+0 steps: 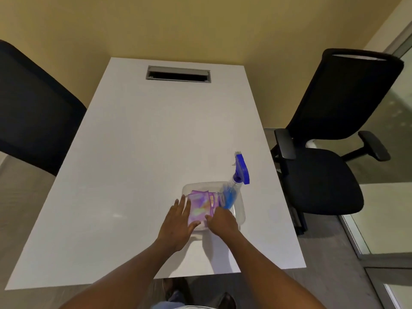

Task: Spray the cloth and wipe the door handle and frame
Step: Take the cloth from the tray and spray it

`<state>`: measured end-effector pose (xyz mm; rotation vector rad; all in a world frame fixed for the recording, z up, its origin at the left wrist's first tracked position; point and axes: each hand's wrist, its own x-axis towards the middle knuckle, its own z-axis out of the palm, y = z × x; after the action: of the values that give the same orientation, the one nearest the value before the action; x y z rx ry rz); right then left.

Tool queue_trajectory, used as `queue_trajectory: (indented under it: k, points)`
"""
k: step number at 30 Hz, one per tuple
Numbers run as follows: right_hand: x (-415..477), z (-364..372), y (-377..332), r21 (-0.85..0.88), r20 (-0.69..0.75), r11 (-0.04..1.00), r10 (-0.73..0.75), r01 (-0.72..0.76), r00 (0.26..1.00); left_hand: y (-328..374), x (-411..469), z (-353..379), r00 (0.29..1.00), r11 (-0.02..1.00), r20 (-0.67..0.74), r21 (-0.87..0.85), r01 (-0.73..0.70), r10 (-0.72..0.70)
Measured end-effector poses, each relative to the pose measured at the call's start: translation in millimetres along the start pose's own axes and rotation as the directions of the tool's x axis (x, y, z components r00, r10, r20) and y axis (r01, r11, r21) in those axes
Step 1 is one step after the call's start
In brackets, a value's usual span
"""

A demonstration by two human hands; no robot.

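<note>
A clear plastic tray rests on the white table near its right front. Inside lie a folded purple-pink cloth and a spray bottle with blue liquid and a blue trigger head that sticks out over the tray's far right corner. My left hand is spread flat at the tray's left edge, fingers touching the cloth. My right hand has its fingers curled down at the cloth's near right side; whether they pinch the cloth is unclear. No door handle or frame part is close by.
A black office chair stands to the right of the table, another black chair back to the left. A grey cable slot sits in the table's far end. A glass wall with a metal frame runs along the right.
</note>
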<state>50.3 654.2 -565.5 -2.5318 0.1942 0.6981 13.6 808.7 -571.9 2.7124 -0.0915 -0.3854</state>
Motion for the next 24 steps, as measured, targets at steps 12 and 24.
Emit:
queue_trajectory:
  k: [12,24]
  points:
    - [22.3,15.1,-10.8,-0.003,0.125,0.992,0.122,-0.122,0.985,-20.0,7.4,12.7,0.998,0.998,0.005,-0.011,-0.066,0.066]
    - [35.9,11.0,-11.8,0.209,0.167,0.956,0.171,-0.204,0.971,-27.9,10.0,22.4,0.996,0.994,0.015,-0.061,-0.087,0.088]
